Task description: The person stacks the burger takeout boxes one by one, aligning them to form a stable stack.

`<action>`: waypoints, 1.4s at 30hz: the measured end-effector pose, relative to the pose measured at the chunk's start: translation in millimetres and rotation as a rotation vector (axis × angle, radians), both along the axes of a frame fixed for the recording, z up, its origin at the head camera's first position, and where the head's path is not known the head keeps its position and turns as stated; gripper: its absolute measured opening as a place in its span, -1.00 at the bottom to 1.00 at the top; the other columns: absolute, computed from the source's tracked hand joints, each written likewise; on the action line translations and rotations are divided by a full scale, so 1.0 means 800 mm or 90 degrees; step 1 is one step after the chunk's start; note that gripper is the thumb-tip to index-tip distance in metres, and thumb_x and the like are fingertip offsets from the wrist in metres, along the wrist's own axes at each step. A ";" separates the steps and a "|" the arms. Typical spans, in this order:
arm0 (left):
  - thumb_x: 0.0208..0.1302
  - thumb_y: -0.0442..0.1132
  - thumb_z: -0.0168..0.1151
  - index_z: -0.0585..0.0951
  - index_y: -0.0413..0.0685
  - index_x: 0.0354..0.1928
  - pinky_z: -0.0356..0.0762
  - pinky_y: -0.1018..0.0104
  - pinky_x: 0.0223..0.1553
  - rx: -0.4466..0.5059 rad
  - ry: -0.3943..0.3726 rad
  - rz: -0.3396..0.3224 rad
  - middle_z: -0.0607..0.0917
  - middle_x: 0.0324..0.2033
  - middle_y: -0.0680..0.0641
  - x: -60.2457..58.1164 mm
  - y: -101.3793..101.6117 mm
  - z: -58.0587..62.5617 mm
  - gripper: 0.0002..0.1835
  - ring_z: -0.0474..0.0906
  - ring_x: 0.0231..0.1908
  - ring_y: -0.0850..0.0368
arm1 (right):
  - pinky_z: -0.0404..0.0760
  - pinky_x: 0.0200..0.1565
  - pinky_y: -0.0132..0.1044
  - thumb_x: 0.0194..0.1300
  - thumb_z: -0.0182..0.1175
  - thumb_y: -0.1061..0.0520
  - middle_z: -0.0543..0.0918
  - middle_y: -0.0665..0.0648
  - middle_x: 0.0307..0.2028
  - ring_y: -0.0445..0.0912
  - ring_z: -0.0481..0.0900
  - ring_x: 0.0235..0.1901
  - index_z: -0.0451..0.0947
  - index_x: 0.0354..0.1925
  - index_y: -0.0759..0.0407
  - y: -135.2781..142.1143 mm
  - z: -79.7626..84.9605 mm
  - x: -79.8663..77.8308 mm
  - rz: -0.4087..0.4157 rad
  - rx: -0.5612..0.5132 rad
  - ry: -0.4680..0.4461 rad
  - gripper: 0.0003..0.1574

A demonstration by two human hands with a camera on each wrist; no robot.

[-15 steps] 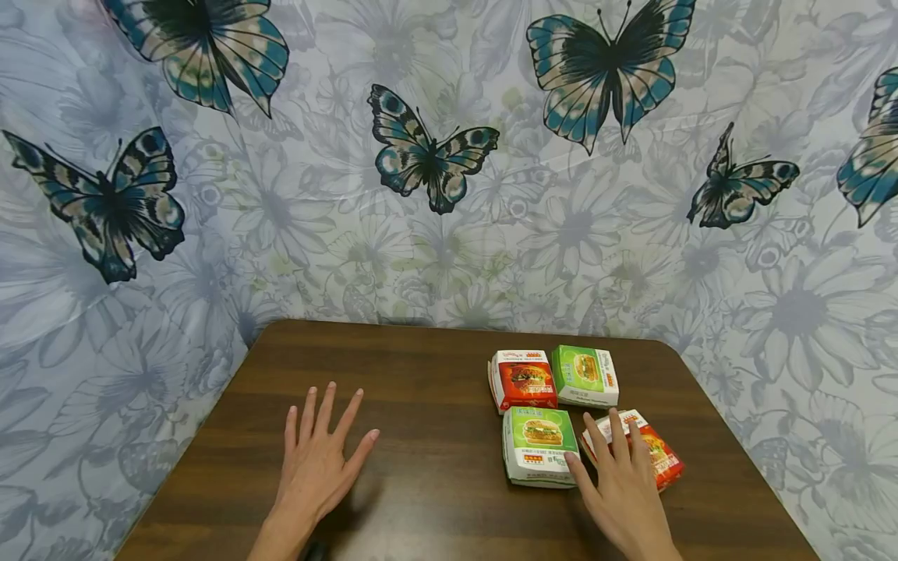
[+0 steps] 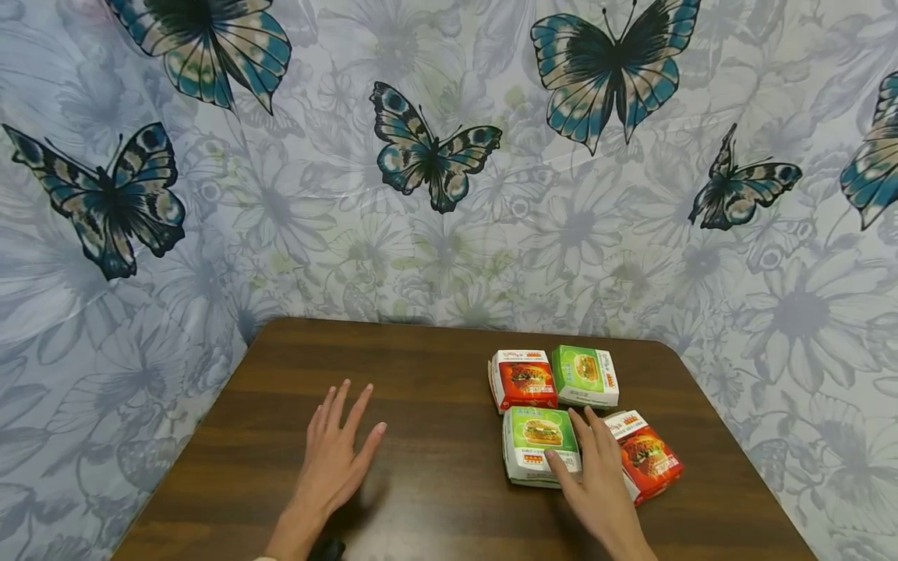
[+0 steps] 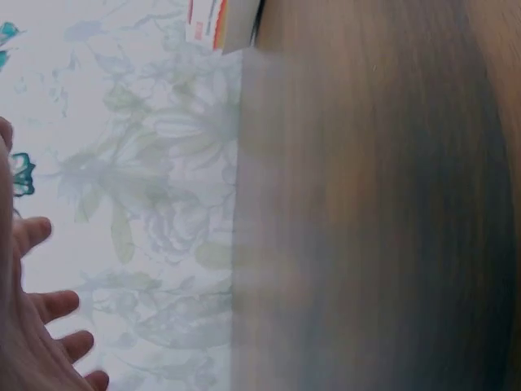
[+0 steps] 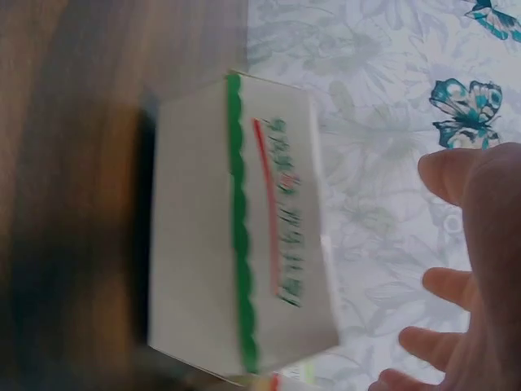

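Observation:
My right hand (image 2: 599, 487), fingers spread and loosely straight, hovers at the right edge of the near green-and-white burger box (image 2: 542, 430). Its thumb overlaps that box's front in the head view. In the right wrist view the fingers show apart from the white box side with a green scalloped stripe (image 4: 281, 212). Right beside this hand lies a red-and-white burger box (image 2: 648, 460), set at an angle and partly covered by the hand. Over the left part of the table, my left hand (image 2: 333, 460) has its fingers extended and holds nothing.
Behind the near boxes sit another red burger box (image 2: 526, 382) and another green one (image 2: 585, 375), side by side. All rest on a brown wooden table (image 2: 421, 366). A cloth (image 2: 449, 265) printed with butterflies and flowers hangs behind the table's far edge.
My right hand has moved left, off the angled red box and toward the near green box, uncovering more of the red one. My left hand has shifted slightly right and turned more sideways.

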State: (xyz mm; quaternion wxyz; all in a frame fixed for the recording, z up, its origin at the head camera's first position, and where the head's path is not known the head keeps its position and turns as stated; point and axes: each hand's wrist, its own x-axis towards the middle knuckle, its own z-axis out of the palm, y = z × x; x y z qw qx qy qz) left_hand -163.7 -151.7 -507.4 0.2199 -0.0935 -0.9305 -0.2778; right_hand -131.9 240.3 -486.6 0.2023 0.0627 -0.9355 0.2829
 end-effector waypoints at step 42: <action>0.64 -0.29 -0.10 0.21 0.14 0.59 0.46 0.41 0.26 0.486 -0.118 -0.273 0.34 0.47 -0.26 -0.009 0.022 -0.059 -0.44 0.38 0.39 -0.25 | 0.07 0.31 0.55 -0.03 0.68 -0.03 0.03 0.34 0.60 0.44 -0.04 0.53 0.20 0.57 -0.09 0.006 -0.079 -0.023 0.043 -0.224 -0.098 0.31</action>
